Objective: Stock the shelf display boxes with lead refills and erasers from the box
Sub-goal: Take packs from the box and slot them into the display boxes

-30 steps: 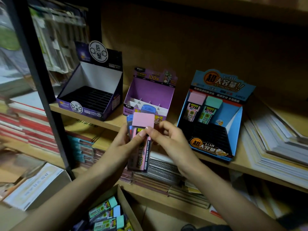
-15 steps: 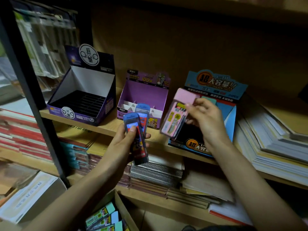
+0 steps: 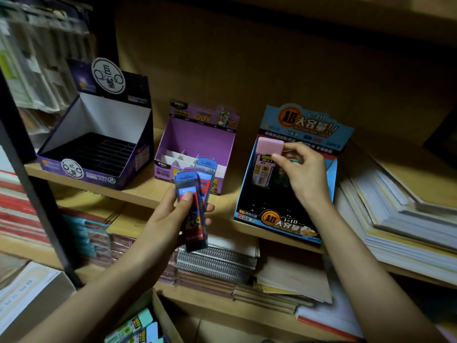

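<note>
Stocking seems barely begun: right hand pinches a pink-capped pack at the blue display box's back edge, left hand grips blue refill cases, dark display box looks unfilled.

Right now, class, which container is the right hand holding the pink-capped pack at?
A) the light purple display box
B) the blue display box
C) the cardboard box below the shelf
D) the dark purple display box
B: the right hand pinches the pink-capped pack at the back of the blue display box, while the left hand grips blue-capped packs.
</note>
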A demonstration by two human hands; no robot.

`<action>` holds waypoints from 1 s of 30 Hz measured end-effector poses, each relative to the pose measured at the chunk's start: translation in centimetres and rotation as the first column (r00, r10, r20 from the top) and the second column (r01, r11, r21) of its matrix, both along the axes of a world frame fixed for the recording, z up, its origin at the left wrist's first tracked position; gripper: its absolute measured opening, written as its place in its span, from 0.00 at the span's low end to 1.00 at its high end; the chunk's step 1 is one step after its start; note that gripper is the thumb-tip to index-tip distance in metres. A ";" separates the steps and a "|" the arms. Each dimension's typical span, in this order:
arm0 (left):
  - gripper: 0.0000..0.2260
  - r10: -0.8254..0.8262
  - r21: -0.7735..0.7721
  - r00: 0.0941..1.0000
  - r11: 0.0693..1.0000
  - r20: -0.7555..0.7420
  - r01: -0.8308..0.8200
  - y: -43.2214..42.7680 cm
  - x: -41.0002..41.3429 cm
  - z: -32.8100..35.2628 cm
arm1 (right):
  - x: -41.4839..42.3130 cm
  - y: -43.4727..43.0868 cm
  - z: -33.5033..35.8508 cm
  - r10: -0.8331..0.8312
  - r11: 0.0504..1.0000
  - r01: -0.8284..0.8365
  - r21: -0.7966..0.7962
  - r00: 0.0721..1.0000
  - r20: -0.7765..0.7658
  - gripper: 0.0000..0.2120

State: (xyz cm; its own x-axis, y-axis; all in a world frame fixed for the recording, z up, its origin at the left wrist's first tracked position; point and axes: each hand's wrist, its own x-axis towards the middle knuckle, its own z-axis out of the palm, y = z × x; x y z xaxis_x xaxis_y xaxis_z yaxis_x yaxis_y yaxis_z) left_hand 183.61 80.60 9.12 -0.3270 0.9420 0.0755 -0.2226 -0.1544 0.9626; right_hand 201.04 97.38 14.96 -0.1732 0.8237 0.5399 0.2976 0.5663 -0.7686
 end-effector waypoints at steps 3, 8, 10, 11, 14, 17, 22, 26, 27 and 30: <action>0.14 -0.004 -0.005 1.000 1.000 -0.006 0.004 -0.1 -0.2 -0.3 | -0.2 0.3 -0.4 0.028 0.998 -0.029 -0.062 1.000 -0.013 0.07; 0.13 -0.011 -0.002 1.000 1.000 -0.009 0.011 0.0 0.1 -0.4 | -0.3 1.1 -1.5 -0.043 0.990 0.048 -0.135 0.998 0.041 0.05; 0.15 -0.018 -0.001 1.000 1.000 -0.020 0.018 0.0 0.2 -0.4 | -0.4 1.3 -1.7 -0.090 0.989 0.100 -0.106 0.991 0.096 0.04; 0.15 -0.021 -0.002 0.999 1.000 -0.028 0.021 0.0 0.2 -0.4 | -0.5 1.3 -1.6 -0.112 0.989 0.123 -0.078 0.984 0.138 0.04; 0.15 -0.026 -0.009 0.999 1.000 -0.035 0.026 -0.1 0.4 -0.5 | -0.2 1.0 -0.9 -0.220 0.975 0.217 0.050 0.903 0.370 0.10; 0.15 -0.029 -0.010 0.999 1.000 -0.044 0.028 -0.1 0.6 -0.4 | 0.0 -0.7 -0.3 -0.358 0.933 0.285 0.219 0.793 0.493 0.16; 0.14 -0.054 0.038 0.998 0.998 -0.044 0.056 -0.5 1.2 0.5 | -3.5 -6.9 -0.8 0.276 0.950 -0.247 -0.190 0.950 0.144 0.12; 0.12 -0.062 0.065 0.996 0.996 -0.067 0.066 -0.8 1.2 0.8 | -5.6 -9.5 -2.3 0.444 0.836 -0.448 -0.317 0.892 -0.090 0.01; 0.12 -0.054 0.073 0.995 0.996 -0.088 0.060 -0.8 1.1 0.9 | -5.8 -9.6 -2.3 0.444 0.828 -0.453 -0.332 0.890 -0.108 0.02; 0.13 -0.056 0.080 0.982 0.994 -0.178 0.071 -1.3 0.2 1.1 | -6.1 -9.9 -1.8 0.472 0.829 -0.462 -0.316 0.880 -0.049 0.08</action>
State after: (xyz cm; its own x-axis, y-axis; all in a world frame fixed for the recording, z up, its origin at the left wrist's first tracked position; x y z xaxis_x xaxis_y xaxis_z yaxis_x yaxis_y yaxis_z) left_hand 183.81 79.30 10.21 -0.2415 0.9480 0.2073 -0.0638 -0.2286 0.9714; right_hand 194.93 87.46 13.11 -0.5917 0.7631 0.2599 0.0840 0.3790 -0.9216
